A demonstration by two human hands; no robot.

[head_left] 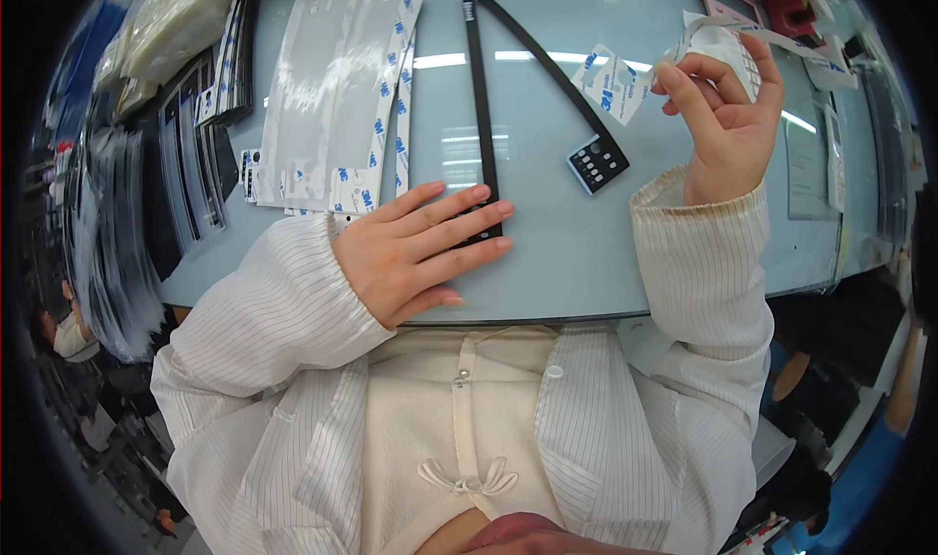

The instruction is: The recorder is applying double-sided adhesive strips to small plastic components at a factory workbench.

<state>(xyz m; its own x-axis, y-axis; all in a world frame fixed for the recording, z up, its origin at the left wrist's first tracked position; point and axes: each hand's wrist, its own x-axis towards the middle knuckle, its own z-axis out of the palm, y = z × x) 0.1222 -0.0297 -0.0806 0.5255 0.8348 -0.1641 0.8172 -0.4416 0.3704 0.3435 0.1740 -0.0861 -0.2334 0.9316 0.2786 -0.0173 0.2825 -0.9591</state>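
My left hand [415, 247] lies flat with its fingers spread, pressing the lower end of a narrow black strip [477, 96] onto the table. A second black strip [537, 52] slants away to the right, its top end meeting the first. Its wide lower end [598, 164] has small cutouts and a pale edge. Raised at the right, my right hand [728, 120] pinches a white backing-paper strip [699, 25] with blue print between thumb and index finger. Below and left of those fingertips is a printed backing piece [616, 88]; whether it joins the held strip I cannot tell.
Translucent sheets with printed backing edges [327, 86] are piled left of the strips. Farther left are dark panels [186, 154], a stack of clear film [117, 233] and a plastic-wrapped bundle [176, 27]. Red and pink items [782, 3] stand at the far right.
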